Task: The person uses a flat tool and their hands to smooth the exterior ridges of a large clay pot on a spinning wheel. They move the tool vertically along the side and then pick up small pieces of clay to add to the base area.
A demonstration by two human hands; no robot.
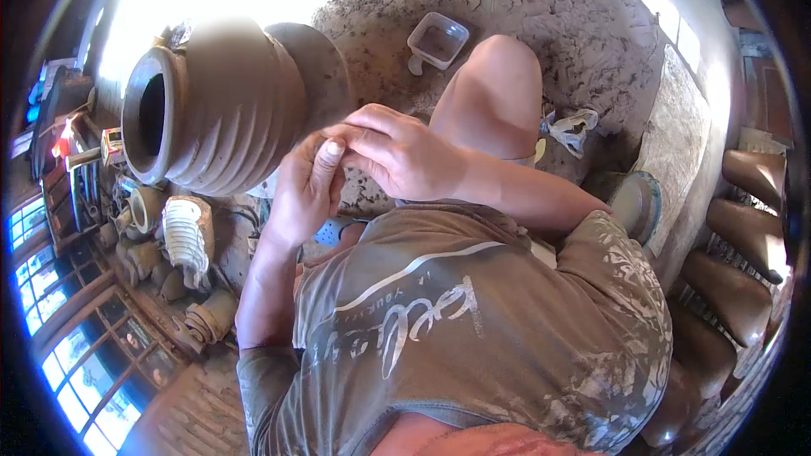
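My left hand (308, 181) and my right hand (401, 154) meet in front of my body, with their fingertips together. Both have bent, closed fingers, and the left thumb presses up against the fingers. Whatever lies between the fingertips, if anything, is hidden. Just left of the hands is a large brown clay pot (241, 110) with ridged walls, its dark mouth toward the left of the picture. A flat round clay-coloured disc (325, 72) sits at the pot's other end. The pot is closest to my left hand; my right hand is beside my bare knee (490, 89).
A clear plastic tub (438, 40) stands on the clay-covered ground (583, 42) ahead. Crumpled plastic (573, 131) lies right of my knee. A white ridged object (187, 236) and several small pots (145, 207) are at left. Large brown curved pieces (735, 228) line the right side.
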